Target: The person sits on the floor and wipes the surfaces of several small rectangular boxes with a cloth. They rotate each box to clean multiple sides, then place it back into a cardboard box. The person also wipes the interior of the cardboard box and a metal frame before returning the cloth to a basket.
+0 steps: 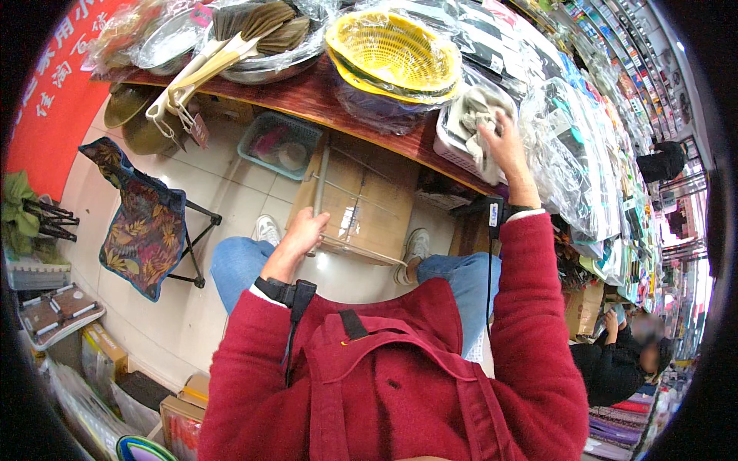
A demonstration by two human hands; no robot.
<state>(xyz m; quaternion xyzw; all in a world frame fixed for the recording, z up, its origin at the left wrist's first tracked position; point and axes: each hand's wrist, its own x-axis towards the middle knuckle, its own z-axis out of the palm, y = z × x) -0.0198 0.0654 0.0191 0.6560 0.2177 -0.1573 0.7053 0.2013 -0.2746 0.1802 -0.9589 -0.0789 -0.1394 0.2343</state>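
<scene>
In front of my knees, my left hand (309, 229) is closed around a thin grey rod (323, 180) that stands up toward the table edge. My right hand (505, 146) reaches over a white plastic basket (453, 151) at the table's front edge. Its bent fingers are at a bunched pale grey cloth (478, 107) lying in the basket and seem to pinch it; the exact contact is partly hidden. Part of the cloth hangs down beside my wrist.
Yellow colanders (396, 50) and several palm-leaf hand fans (257, 31) lie on the red-brown table (307, 96). Below are a cardboard box (361, 200) and a blue-grey basket (265, 150). A patterned folding stool (146, 230) stands left. Another person (615, 369) is at the right.
</scene>
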